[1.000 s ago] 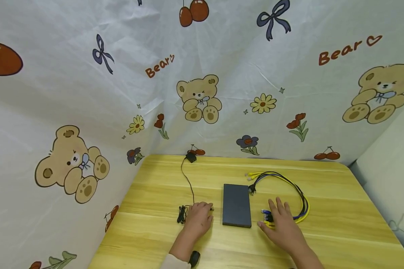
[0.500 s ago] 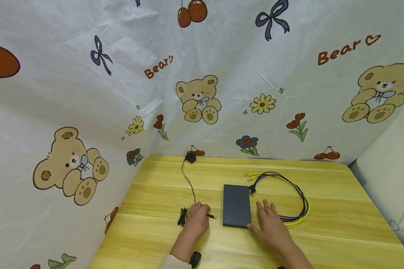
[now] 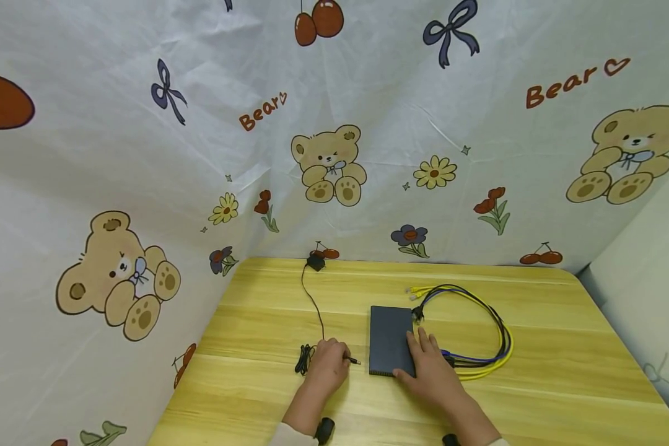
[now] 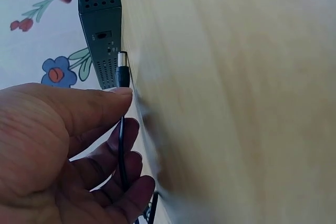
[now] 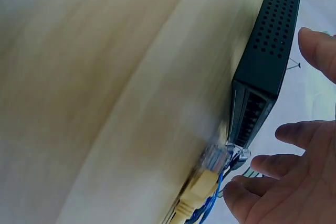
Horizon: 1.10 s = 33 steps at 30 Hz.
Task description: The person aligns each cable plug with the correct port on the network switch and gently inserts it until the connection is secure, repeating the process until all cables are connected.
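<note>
A black barrel plug (image 4: pixel 122 74) on a thin cord is pinched between thumb and fingers of my left hand (image 3: pixel 327 365), its metal tip pointing at the side of a dark flat box (image 3: pixel 389 341). That side of the box (image 4: pixel 100 30) shows a round socket in the left wrist view. Over the box's right edge lies my right hand (image 3: pixel 432 371), fingers spread; the right wrist view shows the thumb and fingers apart around the box (image 5: pixel 268 40), with a row of ports facing the cable ends. Whether they touch it, I cannot tell.
Yellow, black and blue cables (image 3: pixel 504 334) curve in a loop right of the box, their near plugs (image 5: pixel 202 182) close to its ports. A black adapter (image 3: pixel 316 262) sits at the table's back edge, and a bundled cord (image 3: pixel 303 359) lies left of my left hand.
My right hand has moved left from the cable ends onto the box's right edge. The plug has come into view, sticking out from my left hand, which has shifted slightly.
</note>
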Each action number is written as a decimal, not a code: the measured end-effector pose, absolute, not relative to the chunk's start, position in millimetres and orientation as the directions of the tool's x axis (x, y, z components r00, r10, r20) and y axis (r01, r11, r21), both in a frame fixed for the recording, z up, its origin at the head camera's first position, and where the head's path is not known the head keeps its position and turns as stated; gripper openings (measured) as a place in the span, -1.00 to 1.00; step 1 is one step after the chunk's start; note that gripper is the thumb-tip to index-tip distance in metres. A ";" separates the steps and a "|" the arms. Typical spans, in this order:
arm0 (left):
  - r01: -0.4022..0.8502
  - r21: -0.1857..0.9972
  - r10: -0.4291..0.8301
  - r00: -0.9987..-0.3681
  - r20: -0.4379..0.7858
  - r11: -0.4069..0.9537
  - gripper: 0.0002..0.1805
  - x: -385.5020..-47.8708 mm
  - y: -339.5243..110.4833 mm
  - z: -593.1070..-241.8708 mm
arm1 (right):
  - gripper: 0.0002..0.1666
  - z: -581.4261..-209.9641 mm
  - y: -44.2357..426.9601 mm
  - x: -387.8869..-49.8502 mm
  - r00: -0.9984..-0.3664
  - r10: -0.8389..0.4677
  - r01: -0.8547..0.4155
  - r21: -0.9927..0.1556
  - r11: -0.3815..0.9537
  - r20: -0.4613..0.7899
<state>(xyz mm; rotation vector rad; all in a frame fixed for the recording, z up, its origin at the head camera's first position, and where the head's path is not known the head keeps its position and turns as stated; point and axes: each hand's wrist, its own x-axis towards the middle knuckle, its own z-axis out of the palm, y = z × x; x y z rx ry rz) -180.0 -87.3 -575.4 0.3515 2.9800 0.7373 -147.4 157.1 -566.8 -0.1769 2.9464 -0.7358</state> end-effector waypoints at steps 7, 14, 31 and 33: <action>0.227 0.459 0.247 -0.969 0.017 0.859 -0.93 -179.1 -88.2 -574.4 | 0.12 -568.5 150.5 -150.0 -0.987 -0.149 -0.103 -0.471 0.876 -0.062; 0.235 0.406 0.243 -0.969 0.032 0.883 -0.92 -177.2 -88.5 -574.8 | 0.11 -566.4 142.5 -151.2 -0.987 -0.152 -0.112 -0.476 0.872 -0.046; 0.240 0.323 0.241 -0.970 0.037 0.916 -0.92 -177.1 -86.7 -575.4 | 0.10 -565.5 116.3 -149.9 -0.989 -0.150 -0.140 -0.372 0.917 0.002; 0.239 0.324 0.241 -0.970 0.033 0.916 -0.93 -177.6 -86.4 -575.4 | 0.13 -567.1 112.2 -150.2 -0.991 -0.131 -0.125 -0.367 0.922 0.009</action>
